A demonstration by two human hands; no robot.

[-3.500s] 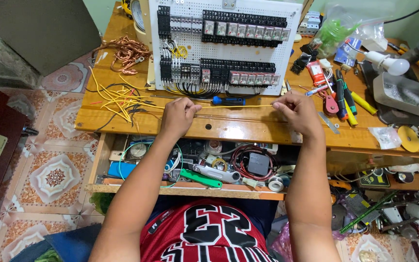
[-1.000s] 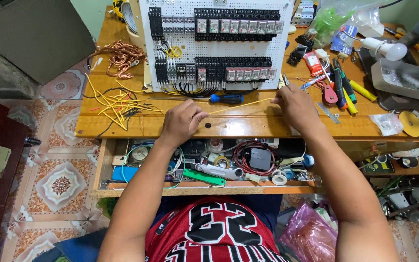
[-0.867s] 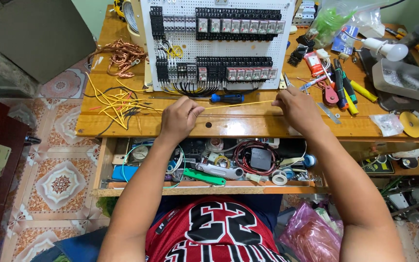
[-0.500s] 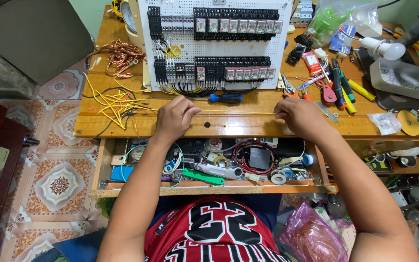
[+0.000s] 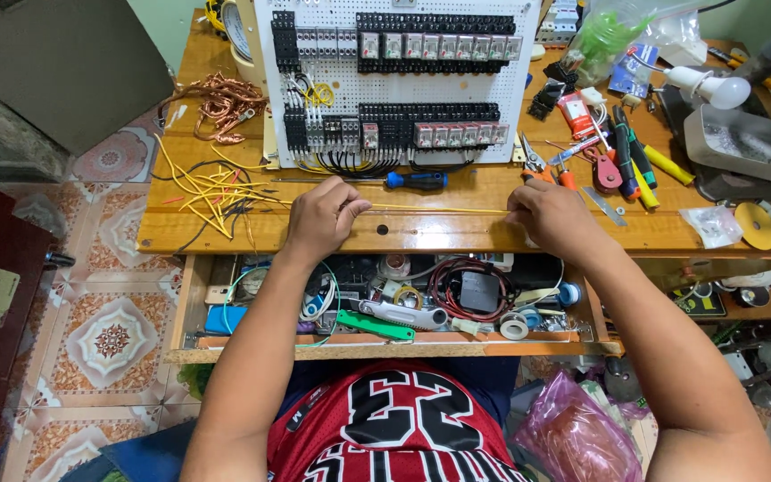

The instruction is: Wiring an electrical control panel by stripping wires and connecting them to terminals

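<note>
A thin yellow wire [image 5: 430, 209] is stretched straight over the wooden bench [image 5: 457, 234] between both hands. My left hand [image 5: 325, 214] pinches its left end, and my right hand [image 5: 553, 214] pinches its right end. Just beyond the wire lies a screwdriver with a blue and black handle [image 5: 414, 180]. Behind it stands a white perforated panel [image 5: 399, 80] fitted with rows of black relays and terminal blocks.
Loose yellow wires [image 5: 211, 192] and a tangle of bare copper wire [image 5: 221, 100] lie at the left. Pliers, cutters and screwdrivers [image 5: 609, 161] crowd the right, beside a grey tray [image 5: 747, 152]. An open drawer [image 5: 403, 308] below holds tape rolls, cables and tools.
Both hands have slid a little toward me, bringing the taut wire lower on the bench. The right hand has dropped from a raised position to the bench surface.
</note>
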